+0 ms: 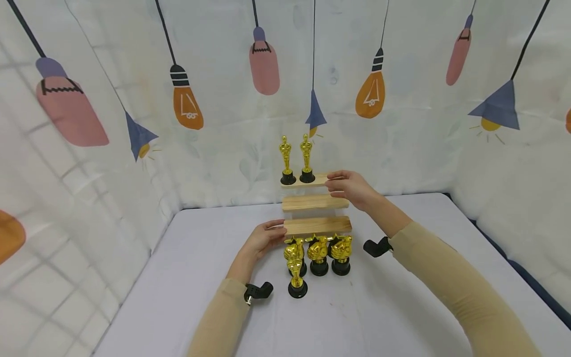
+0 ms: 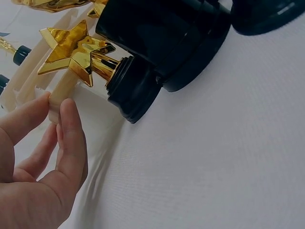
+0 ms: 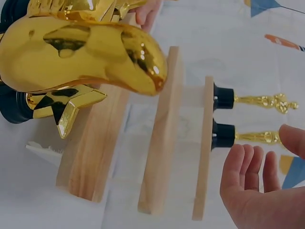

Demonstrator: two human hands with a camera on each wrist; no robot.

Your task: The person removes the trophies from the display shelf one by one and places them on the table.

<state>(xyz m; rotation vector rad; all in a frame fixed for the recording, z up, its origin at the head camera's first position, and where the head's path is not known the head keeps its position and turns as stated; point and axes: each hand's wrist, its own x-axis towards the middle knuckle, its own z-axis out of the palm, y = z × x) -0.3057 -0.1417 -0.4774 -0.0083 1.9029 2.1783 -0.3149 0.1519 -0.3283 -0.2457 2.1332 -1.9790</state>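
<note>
Tan sleeves (image 1: 450, 277) reach forward, hands apart: the left hand (image 1: 263, 239) pinches the lowest board (image 1: 317, 226) by its end; the right hand (image 1: 352, 188), fingers loosely curved, hovers near the top tier. Pale and grained, the three-tier wooden rack (image 1: 315, 203) stands behind gold trophies (image 1: 317, 249).

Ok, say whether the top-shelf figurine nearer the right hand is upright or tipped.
Upright: the figurine stands with its black base down on the top shelf, gold head uppermost.

Three shelves (image 1: 314, 202), two slim statuettes (image 1: 306, 154)
</note>
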